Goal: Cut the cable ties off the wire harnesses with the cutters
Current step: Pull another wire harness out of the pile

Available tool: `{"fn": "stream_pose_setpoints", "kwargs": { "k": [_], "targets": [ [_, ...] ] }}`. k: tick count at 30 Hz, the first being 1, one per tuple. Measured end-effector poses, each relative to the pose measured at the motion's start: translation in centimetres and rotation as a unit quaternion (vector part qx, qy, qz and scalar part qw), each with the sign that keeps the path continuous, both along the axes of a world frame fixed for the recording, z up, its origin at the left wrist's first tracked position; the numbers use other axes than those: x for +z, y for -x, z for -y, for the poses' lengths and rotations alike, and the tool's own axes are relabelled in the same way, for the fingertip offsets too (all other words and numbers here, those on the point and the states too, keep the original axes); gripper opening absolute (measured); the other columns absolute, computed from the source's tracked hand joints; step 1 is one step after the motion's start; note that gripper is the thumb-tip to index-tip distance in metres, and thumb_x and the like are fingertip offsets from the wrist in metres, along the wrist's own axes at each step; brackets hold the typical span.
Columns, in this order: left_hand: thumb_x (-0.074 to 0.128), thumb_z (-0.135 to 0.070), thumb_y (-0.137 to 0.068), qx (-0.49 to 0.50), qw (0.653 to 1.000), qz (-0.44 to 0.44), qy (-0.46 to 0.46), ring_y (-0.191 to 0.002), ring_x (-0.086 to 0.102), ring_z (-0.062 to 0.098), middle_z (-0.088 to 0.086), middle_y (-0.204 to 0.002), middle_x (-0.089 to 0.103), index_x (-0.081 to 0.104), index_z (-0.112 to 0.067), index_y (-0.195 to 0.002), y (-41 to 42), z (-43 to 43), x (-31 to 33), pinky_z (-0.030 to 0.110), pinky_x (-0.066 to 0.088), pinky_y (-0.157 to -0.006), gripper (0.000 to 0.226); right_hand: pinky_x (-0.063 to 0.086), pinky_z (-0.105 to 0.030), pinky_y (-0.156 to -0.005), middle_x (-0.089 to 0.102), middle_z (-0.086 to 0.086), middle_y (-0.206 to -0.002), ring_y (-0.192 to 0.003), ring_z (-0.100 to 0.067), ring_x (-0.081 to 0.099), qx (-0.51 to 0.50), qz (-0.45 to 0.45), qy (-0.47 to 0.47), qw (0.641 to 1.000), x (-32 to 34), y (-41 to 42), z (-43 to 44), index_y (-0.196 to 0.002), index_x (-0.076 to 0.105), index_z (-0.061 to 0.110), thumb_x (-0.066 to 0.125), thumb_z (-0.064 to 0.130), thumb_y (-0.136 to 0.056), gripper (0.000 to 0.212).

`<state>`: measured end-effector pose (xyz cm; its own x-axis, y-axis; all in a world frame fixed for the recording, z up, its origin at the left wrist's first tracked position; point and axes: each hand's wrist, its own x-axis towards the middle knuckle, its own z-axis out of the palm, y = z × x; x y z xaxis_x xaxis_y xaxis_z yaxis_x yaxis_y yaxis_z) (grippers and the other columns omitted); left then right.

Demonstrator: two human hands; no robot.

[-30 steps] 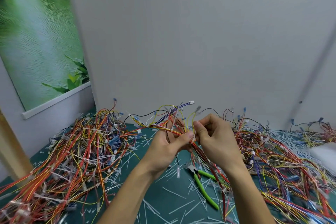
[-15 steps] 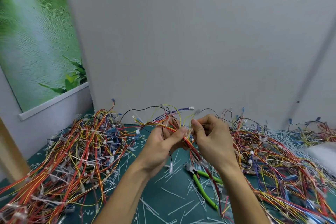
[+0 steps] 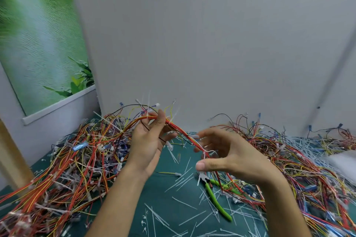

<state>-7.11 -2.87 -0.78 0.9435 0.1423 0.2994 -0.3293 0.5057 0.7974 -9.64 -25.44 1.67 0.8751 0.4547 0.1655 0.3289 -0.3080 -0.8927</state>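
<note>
Green-handled cutters [image 3: 212, 196] lie nose far-left; harness [image 3: 181, 131] arcs L-R over open L hand [image 3: 148, 146], R hand [image 3: 231, 158] spread.

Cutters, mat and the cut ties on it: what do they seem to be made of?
Cutters: dull grey metal head; the handles are bright green and smooth, probably plastic or rubber sleeves.
Mat: dark teal, matte, no glare, likely rubber or vinyl.
Ties: thin, whitish, slightly translucent strips, probably nylon.
</note>
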Motion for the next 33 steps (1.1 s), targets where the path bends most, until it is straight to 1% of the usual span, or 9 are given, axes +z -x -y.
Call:
{"fn": "stream_pose_setpoints", "kwargs": {
  "k": [7,9,12,16,20,24,27,29,33],
  "targets": [
    [0.068,-0.029,-0.092,0.048,0.995,-0.074,0.034,-0.064,0.069,0.017,0.009,-0.077,0.065,0.062,-0.011,-0.081,-0.6,0.4,-0.3,0.017,0.049,-0.047,0.021,0.06,-0.038,-0.092,0.071,0.009,-0.12,-0.104,-0.014,0.069,0.029,0.023,0.047,0.998,0.1,0.0,0.5,-0.125,0.065,0.04,0.098,0.032,-0.067,0.068],
    [0.067,-0.027,-0.093,0.038,0.995,-0.083,0.051,-0.064,0.07,0.016,0.009,-0.077,0.066,0.062,-0.01,-0.081,-0.5,0.6,-0.2,0.016,0.049,-0.047,0.022,0.06,-0.034,-0.089,0.075,0.006,-0.113,-0.099,-0.016,0.071,-0.005,0.045,0.028,0.999,-0.3,-0.4,0.2,-0.12,0.069,0.033,0.092,0.025,-0.078,0.048],
    [0.068,-0.025,-0.09,0.004,0.996,-0.069,0.062,-0.069,0.069,0.017,0.01,-0.078,0.068,0.065,-0.008,-0.081,-0.4,1.0,0.0,0.022,0.056,-0.058,0.02,0.059,-0.026,-0.072,0.079,-0.003,-0.09,-0.077,-0.017,0.073,-0.076,0.069,-0.054,0.993,-0.7,-1.0,-0.6,-0.101,0.073,0.013,0.072,0.012,-0.096,0.005],
    [0.079,-0.035,-0.083,-0.022,0.999,-0.023,-0.023,-0.09,0.068,0.024,0.01,-0.09,0.071,0.067,-0.01,-0.095,0.1,1.9,-0.2,0.036,0.055,-0.074,0.03,0.058,-0.022,-0.061,0.079,-0.014,-0.086,-0.066,-0.016,0.072,-0.111,0.041,-0.182,0.976,-0.8,-1.4,-0.9,-0.099,0.069,-0.001,0.065,0.005,-0.099,0.008],
    [0.076,-0.045,-0.08,-0.049,0.994,-0.005,-0.097,-0.11,0.066,0.037,0.018,-0.113,0.072,0.058,-0.002,-0.118,0.9,3.4,-0.5,0.053,0.048,-0.09,0.061,0.06,-0.021,-0.064,0.078,-0.02,-0.088,-0.07,-0.021,0.076,-0.112,-0.014,-0.243,0.963,-0.8,-1.3,-1.6,-0.099,0.067,-0.006,0.068,0.007,-0.096,0.014],
    [0.078,-0.034,-0.077,-0.061,0.992,0.006,-0.106,-0.106,0.066,0.038,0.018,-0.113,0.07,0.053,-0.009,-0.116,1.1,3.9,-0.8,0.066,0.045,-0.096,0.052,0.06,-0.021,-0.065,0.077,-0.021,-0.084,-0.071,-0.024,0.077,-0.131,-0.042,-0.262,0.955,-0.8,-1.2,-1.8,-0.094,0.073,-0.003,0.078,0.012,-0.086,0.018],
    [0.079,-0.016,-0.077,-0.078,0.993,0.002,-0.089,-0.092,0.067,0.035,0.021,-0.105,0.068,0.047,-0.013,-0.116,1.0,4.3,-1.2,0.074,0.039,-0.096,0.05,0.061,-0.023,-0.065,0.078,-0.021,-0.087,-0.075,-0.025,0.077,-0.116,-0.061,-0.277,0.952,-0.8,-1.2,-1.8,-0.089,0.077,-0.003,0.081,0.015,-0.079,0.021],
    [0.075,-0.011,-0.081,-0.085,0.992,-0.001,-0.097,-0.085,0.069,0.034,0.023,-0.102,0.071,0.043,-0.014,-0.119,0.8,4.4,-1.4,0.07,0.043,-0.092,0.049,0.06,-0.024,-0.065,0.078,-0.019,-0.089,-0.077,-0.025,0.077,-0.119,-0.059,-0.273,0.953,-0.7,-1.2,-1.9,-0.086,0.081,0.004,0.083,0.018,-0.077,0.017],
    [0.073,-0.008,-0.088,-0.072,0.988,0.011,-0.14,-0.089,0.073,0.022,0.015,-0.102,0.076,0.041,-0.013,-0.118,0.4,4.0,-1.7,0.031,0.055,-0.074,0.044,0.057,-0.019,-0.063,0.08,-0.008,-0.091,-0.083,-0.015,0.078,-0.113,-0.046,-0.241,0.963,-0.6,-1.1,-1.6,-0.086,0.084,0.012,0.078,0.028,-0.079,0.018]
  ]
}}
